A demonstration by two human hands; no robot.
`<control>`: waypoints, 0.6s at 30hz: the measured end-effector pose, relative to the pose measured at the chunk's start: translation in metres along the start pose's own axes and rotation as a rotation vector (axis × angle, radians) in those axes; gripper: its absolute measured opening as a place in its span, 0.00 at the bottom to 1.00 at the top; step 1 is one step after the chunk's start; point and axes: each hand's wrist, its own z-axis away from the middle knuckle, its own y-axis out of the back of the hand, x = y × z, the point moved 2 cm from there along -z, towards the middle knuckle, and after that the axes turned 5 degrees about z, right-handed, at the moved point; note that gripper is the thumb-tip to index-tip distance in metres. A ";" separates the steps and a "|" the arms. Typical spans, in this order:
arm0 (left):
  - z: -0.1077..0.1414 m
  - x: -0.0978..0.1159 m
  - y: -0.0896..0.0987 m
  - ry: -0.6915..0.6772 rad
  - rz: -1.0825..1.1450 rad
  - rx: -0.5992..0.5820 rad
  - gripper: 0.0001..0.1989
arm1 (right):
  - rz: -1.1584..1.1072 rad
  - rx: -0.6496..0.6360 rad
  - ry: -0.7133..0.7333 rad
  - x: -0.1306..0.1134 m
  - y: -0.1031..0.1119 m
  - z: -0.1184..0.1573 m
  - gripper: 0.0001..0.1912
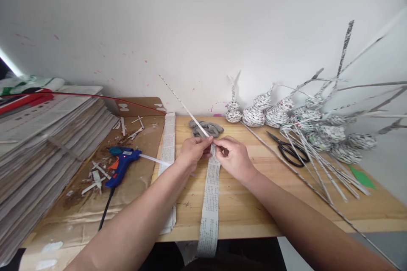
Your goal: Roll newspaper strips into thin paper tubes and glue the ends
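Observation:
A long strip of printed newspaper (210,194) runs from my fingers down over the table's front edge. Its upper end narrows into a thin rolled paper stick (182,103) that slants up to the left. My left hand (195,150) pinches the strip where the roll begins. Close beside it, my right hand (233,156) grips the strip's right edge between thumb and fingers. Behind my hands lies a crumpled grey cloth (210,128). To the left of my left hand is a stack of cut newspaper strips (168,135).
A blue glue gun (121,167) with a glue stick lies on cardboard (140,194) among paper scraps. Piled newspapers (63,144) stand at far left. Black scissors (291,152), loose paper sticks (324,169) and several woven gourd-shaped pieces (276,114) occupy the right side of the wooden table (248,216).

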 end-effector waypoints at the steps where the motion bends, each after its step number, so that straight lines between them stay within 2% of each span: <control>1: 0.000 -0.001 0.000 0.005 0.016 0.006 0.18 | 0.006 0.006 -0.006 0.000 0.000 0.000 0.11; 10: 0.000 -0.002 -0.001 -0.060 -0.025 0.024 0.16 | 0.024 0.008 -0.050 0.005 -0.005 0.004 0.13; 18: -0.001 0.004 -0.001 -0.112 -0.127 0.039 0.11 | -0.184 -0.058 -0.195 0.002 -0.005 0.003 0.13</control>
